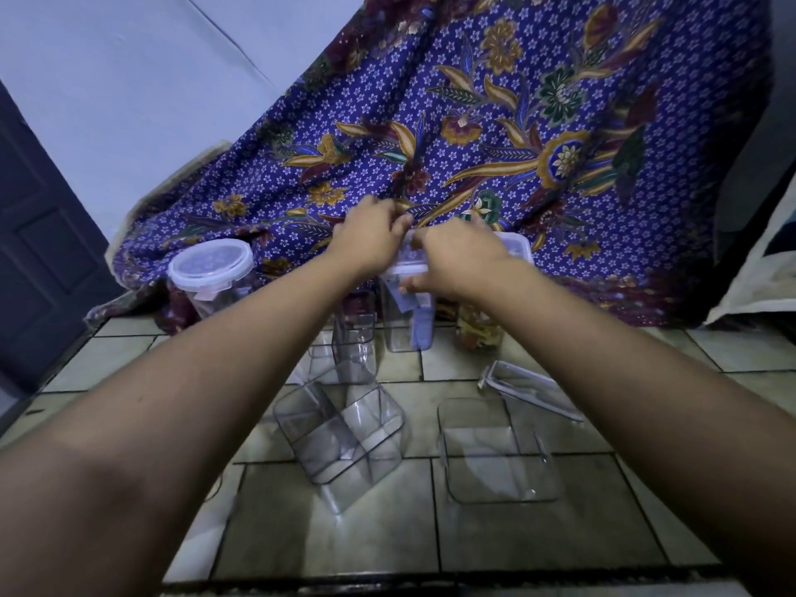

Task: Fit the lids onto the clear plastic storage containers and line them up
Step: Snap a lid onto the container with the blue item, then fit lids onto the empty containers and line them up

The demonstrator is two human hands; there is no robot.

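Observation:
Both hands press on the lid [407, 262] of a tall clear container [409, 325] standing at the back of the tiled floor. My left hand [366, 239] grips the lid's far left edge, my right hand [456, 260] its front right side. Right of it stands another tall lidded container [480, 329], its lid [514, 245] partly behind my right hand. A round lidded container [211, 273] stands at the left. Nearer me are open clear containers: a tall one [355, 346], a tilted square one [340, 433] and a low square one [499, 454]. A loose lid [532, 389] lies behind the low one.
A blue floral cloth [474, 135] hangs draped behind the containers and spills onto the floor. A dark door [38, 243] is at the left, a pale wall [129, 79] above it. White fabric [766, 277] lies at the far right.

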